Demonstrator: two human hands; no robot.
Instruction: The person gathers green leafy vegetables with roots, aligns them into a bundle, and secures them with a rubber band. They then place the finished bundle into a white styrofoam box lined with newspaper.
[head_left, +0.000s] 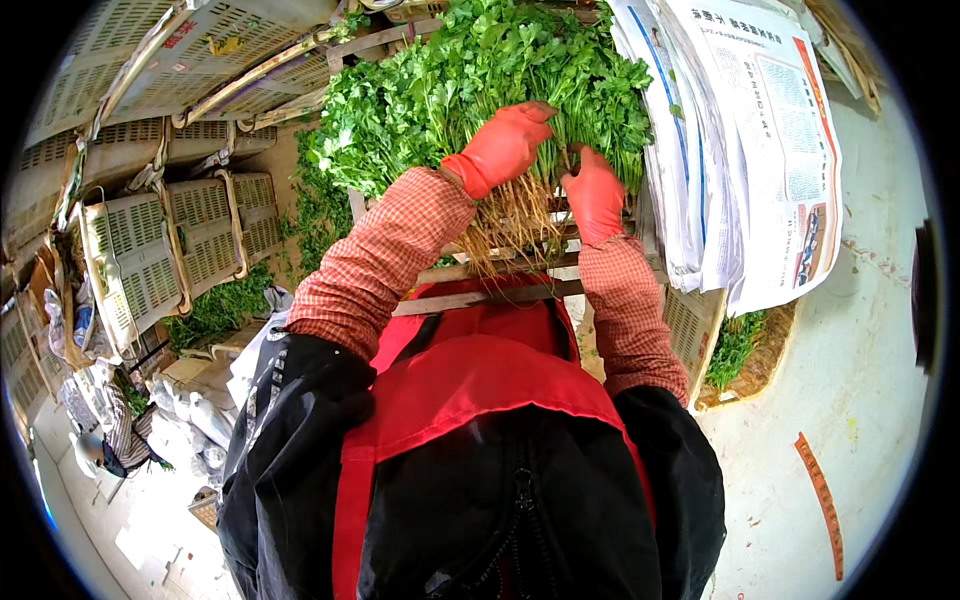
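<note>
A thick layer of leafy green herbs (420, 105), celery-like, lies before me on a slatted wooden rack (487, 298), with long brown roots (517, 217) hanging towards my body. My left hand (508, 146), in an orange-red rubber glove, rests on the stems just above the roots; its fingers are partly bent, and whether they grip any stems is unclear. Close by on the right, my right hand (596, 191), gloved alike, touches the stems at the edge of the roots. Its fingertips are partly hidden among them.
Stacked newspapers (780, 150) stand right of the herbs, above a plastic crate (686, 330) beside more greens (735, 349). Tall stacks of plastic crates (135, 262) fill the left side. Greens (225, 307) lie on the floor there. Another person (116, 442) is at the lower left, near plastic bags (187, 420).
</note>
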